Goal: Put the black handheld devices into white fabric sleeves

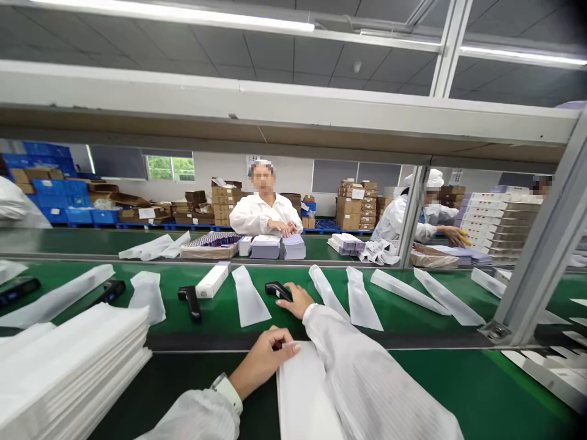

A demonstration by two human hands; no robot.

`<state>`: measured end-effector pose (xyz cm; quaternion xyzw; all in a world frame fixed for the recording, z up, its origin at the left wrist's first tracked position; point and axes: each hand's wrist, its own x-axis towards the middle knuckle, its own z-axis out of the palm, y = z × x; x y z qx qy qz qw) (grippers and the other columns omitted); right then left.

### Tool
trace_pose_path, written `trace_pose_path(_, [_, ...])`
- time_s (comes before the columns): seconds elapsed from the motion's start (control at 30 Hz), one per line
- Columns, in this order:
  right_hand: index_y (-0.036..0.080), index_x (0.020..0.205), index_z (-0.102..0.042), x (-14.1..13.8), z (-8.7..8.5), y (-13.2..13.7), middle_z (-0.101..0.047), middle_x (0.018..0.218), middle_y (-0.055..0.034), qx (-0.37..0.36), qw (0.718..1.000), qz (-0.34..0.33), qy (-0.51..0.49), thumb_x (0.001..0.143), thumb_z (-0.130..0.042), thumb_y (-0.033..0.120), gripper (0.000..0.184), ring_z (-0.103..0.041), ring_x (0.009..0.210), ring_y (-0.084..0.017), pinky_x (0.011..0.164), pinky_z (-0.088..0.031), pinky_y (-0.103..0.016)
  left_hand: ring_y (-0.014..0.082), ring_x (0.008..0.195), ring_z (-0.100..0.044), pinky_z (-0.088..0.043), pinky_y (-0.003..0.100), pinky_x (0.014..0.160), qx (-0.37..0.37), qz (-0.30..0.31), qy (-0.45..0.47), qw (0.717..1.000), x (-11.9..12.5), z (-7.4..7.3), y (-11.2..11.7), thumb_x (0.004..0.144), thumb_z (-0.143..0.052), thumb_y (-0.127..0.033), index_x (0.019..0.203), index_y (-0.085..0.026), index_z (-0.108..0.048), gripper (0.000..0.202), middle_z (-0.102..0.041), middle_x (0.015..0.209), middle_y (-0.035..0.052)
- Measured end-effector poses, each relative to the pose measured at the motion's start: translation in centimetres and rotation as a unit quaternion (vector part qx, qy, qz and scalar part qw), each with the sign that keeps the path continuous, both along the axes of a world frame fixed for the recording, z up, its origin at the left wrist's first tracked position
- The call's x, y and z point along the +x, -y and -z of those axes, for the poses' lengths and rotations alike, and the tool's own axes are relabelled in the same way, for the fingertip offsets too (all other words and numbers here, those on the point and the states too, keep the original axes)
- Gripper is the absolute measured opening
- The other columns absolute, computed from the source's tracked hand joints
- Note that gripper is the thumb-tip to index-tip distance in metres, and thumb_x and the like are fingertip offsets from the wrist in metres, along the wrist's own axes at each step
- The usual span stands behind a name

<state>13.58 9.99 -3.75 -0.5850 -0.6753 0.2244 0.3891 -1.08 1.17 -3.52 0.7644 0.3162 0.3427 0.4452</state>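
Note:
My right hand (297, 300) reaches over the green conveyor belt, with its fingers closed round a black pistol-shaped handheld device (277, 289). Closer to me, my left hand (263, 357) pinches the top edge of a white flat sleeve (305, 394), thumb on its face and the other fingers curled. The sleeve's lower part runs out of view beneath my right forearm. Left of the right hand lie a translucent white bag (250, 297), a white box (213, 280) and another black handheld device (190, 302).
At the near left rises a thick stack of white sleeves (73, 366). More bags (362, 297) lie along the belt to the right. A slanted metal post (536, 244) stands at right. Across the line, one co-worker (266, 211) handles purple-white stacks (265, 247); another person (397, 217) reaches rightward.

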Motion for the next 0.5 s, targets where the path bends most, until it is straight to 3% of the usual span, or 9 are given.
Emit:
trace_pose_path(0.1, [0.019, 0.107, -0.046, -0.9, 0.2, -1.3, -0.052, 0.098, -0.0089, -0.030, 0.998, 0.012, -0.061, 0.059, -0.062, 0.019, 0.050, -0.042, 0.104, -0.027, 0.089, -0.025, -0.044, 0.0102, 0.060, -0.035, -0.027, 0.021, 0.055, -0.003, -0.009, 0.012, 1.000, -0.1, 0.3, -0.2, 0.070, -0.054, -0.043, 0.064, -0.015, -0.049, 0.029, -0.037, 0.062, -0.0027])
trace_pose_path(0.23, [0.018, 0.122, -0.024, 0.1, -1.2, -0.4, -0.055, 0.094, -0.0085, -0.050, 0.983, -0.021, -0.177, 0.076, -0.042, 0.024, 0.049, -0.055, 0.087, -0.019, 0.077, -0.041, -0.037, 0.0096, 0.058, -0.034, -0.027, 0.020, 0.054, -0.037, 0.001, 0.024, 0.999, -0.2, -0.2, 0.1, 0.071, -0.053, -0.042, 0.066, -0.015, -0.049, 0.027, -0.036, 0.062, -0.0029])
trace_pose_path(0.33, [0.029, 0.122, -0.009, 1.3, -3.0, 1.9, -0.054, 0.096, -0.0038, -0.076, 0.919, -0.126, -0.367, 0.068, -0.054, 0.023, 0.071, -0.058, 0.082, -0.020, 0.069, -0.045, -0.037, 0.0092, 0.057, -0.033, -0.026, 0.020, 0.053, -0.041, 0.001, 0.036, 0.999, -0.2, -0.8, 0.5, 0.072, -0.051, -0.042, 0.067, -0.015, -0.048, 0.027, -0.036, 0.062, -0.0031])
trace_pose_path(0.4, [0.037, 0.118, -0.008, 1.7, -4.1, 3.6, -0.054, 0.089, 0.0009, -0.091, 0.867, -0.180, -0.456, 0.058, -0.065, 0.022, 0.084, -0.059, 0.077, -0.022, 0.064, -0.046, -0.040, 0.0091, 0.057, -0.033, -0.025, 0.020, 0.053, -0.024, -0.013, 0.037, 0.999, -0.1, -1.3, 0.8, 0.072, -0.052, -0.041, 0.068, -0.015, -0.049, 0.026, -0.035, 0.062, -0.0034])
trace_pose_path(0.5, [0.037, 0.113, -0.017, 1.8, -5.0, 5.4, -0.053, 0.073, 0.0045, -0.109, 0.863, -0.188, -0.456, 0.056, -0.067, 0.032, 0.075, -0.060, 0.065, -0.021, 0.057, -0.046, -0.039, 0.0091, 0.057, -0.033, -0.025, 0.020, 0.053, -0.011, -0.030, 0.043, 0.999, 0.2, -2.3, 1.2, 0.073, -0.051, -0.041, 0.069, -0.016, -0.049, 0.025, -0.036, 0.063, -0.0034])
